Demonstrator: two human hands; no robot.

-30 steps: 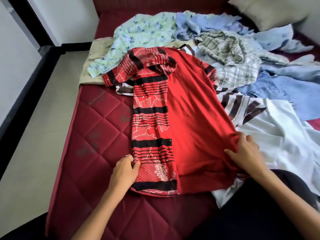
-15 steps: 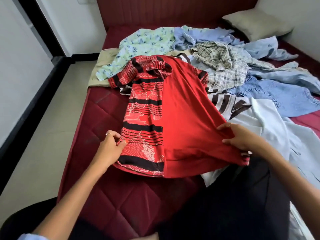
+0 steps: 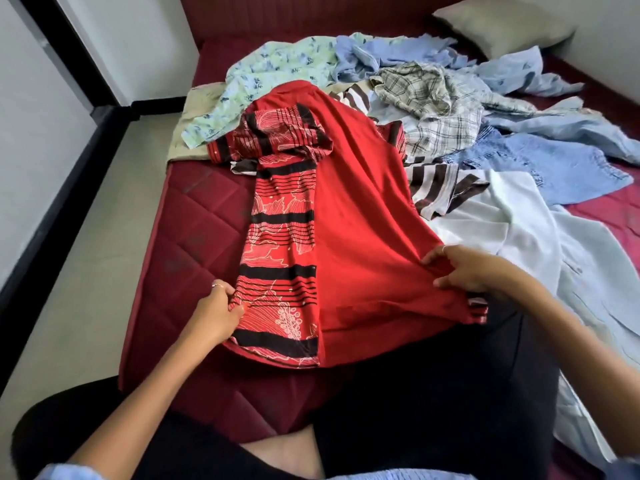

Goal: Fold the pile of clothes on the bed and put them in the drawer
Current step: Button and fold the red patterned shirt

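Red shirt (image 3: 360, 216) lies near-centre on the bed (image 3: 194, 237), its left third folded over. Left hand (image 3: 216, 315) pinches the near-left hem; right hand (image 3: 467, 271) grips the right edge. Keep edges taut and parallel when folding right side inward.

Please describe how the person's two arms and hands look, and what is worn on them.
Both forearms are bare. The left hand wears a thin ring on one finger, and the right hand also wears a thin ring. A light blue sleeve edge shows at the bottom left of the view.
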